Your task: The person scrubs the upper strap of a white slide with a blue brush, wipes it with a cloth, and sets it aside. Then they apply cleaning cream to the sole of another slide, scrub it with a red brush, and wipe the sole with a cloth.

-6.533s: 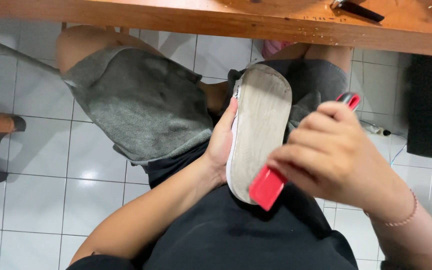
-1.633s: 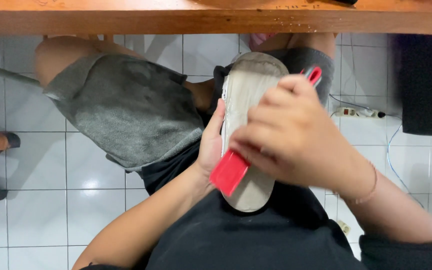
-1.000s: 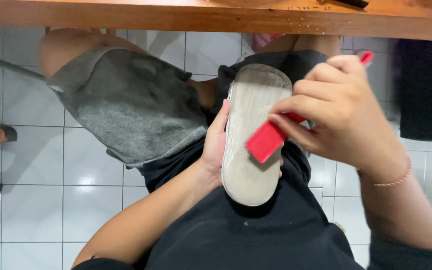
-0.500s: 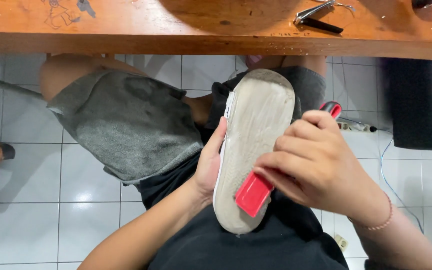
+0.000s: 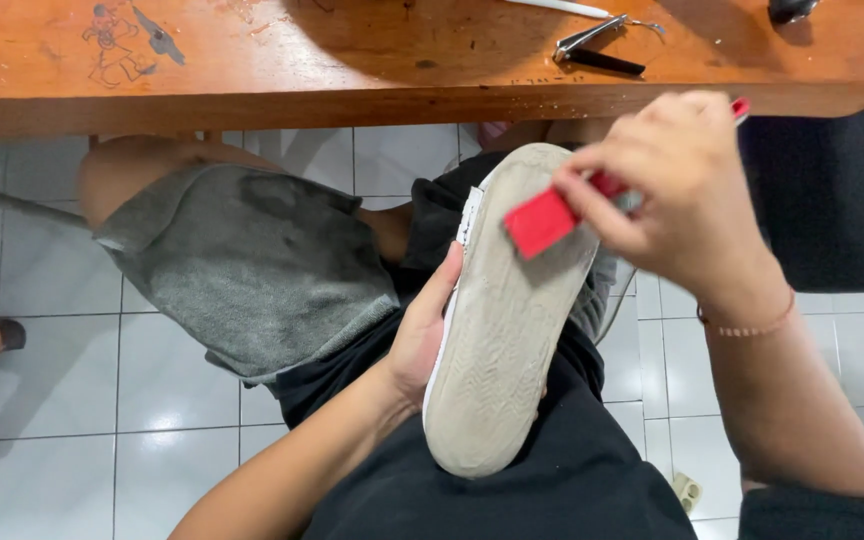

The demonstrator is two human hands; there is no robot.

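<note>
While the person sits looking down at their own lap, a black shirt (image 5: 512,480) fills the nearest part of the view. Resting over it is a worn shoe with a dirty, pale rubber sole (image 5: 507,330), turned sole-up and lying lengthwise, heel nearest the body and toe pointing toward the near edge of the surface. The left hand (image 5: 422,335) grips the shoe along its left side, fingers (image 5: 444,285) wrapped around the white edge and hidden behind it, thumb pressed along the rim. The right hand (image 5: 677,195) is above the toe end, fingers curled closed around a red plastic-handled brush (image 5: 544,218); one red end lies against the sole and the other red tip shows past the knuckles. A thin beaded bracelet (image 5: 747,322) circles the right wrist. Left of the shoe, a grey towel-like cloth (image 5: 252,265) drapes over the person's left thigh. Below the legs lies a white tiled floor (image 5: 52,340). Farthest away, a scuffed orange-brown wooden surface (image 5: 252,60) spans the top of the view, with a metal nail clipper (image 5: 592,45) lying near its near edge, toward the right.
</note>
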